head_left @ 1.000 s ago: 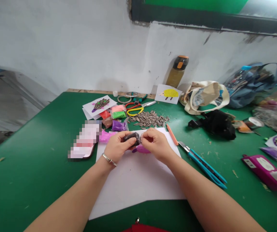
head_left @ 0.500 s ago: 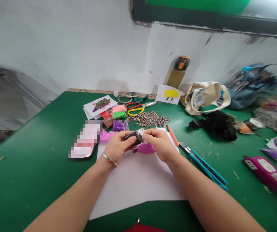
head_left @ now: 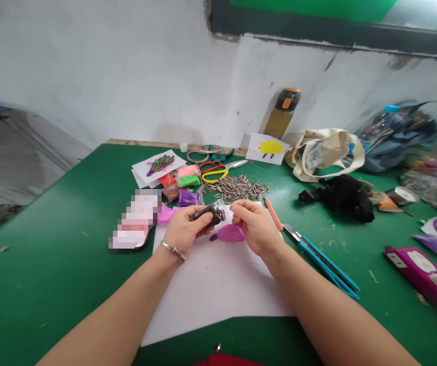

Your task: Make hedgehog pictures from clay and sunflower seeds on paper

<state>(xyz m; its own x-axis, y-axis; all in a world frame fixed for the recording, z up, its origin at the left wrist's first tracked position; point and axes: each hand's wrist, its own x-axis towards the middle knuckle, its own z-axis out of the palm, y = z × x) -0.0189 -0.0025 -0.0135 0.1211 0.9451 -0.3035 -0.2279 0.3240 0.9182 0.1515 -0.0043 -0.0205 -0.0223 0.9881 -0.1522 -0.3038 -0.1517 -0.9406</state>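
Observation:
My left hand (head_left: pixel 186 227), with a silver bangle at its wrist, grips a small clear packet of black modelling clay (head_left: pixel 210 217) above a white paper sheet (head_left: pixel 207 290). Just right of the packet's open end, my right hand (head_left: pixel 254 226) is closed, thumb and fingertips pinched together. Whatever may be between those fingertips is too small to tell. Below the hands, a flat pink clay shape (head_left: pixel 230 233) with a dark purple tip lies on the sheet, partly behind my right hand. Sunflower seeds (head_left: pixel 241 188) are heaped beyond the sheet.
Clay packets, including a purple one (head_left: pixel 188 197), lie left of the seeds near scissors (head_left: pixel 218 175). A phone (head_left: pixel 134 221) lies left of the sheet. Right of it are an orange stick (head_left: pixel 273 213) and a blue utility knife (head_left: pixel 323 262) with its blade showing. Bags (head_left: pixel 329 152) stand at the back right.
My right hand has come away from the packet's end, leaving a small gap, and its fingers have curled in. The left hand still holds the packet in nearly the same place.

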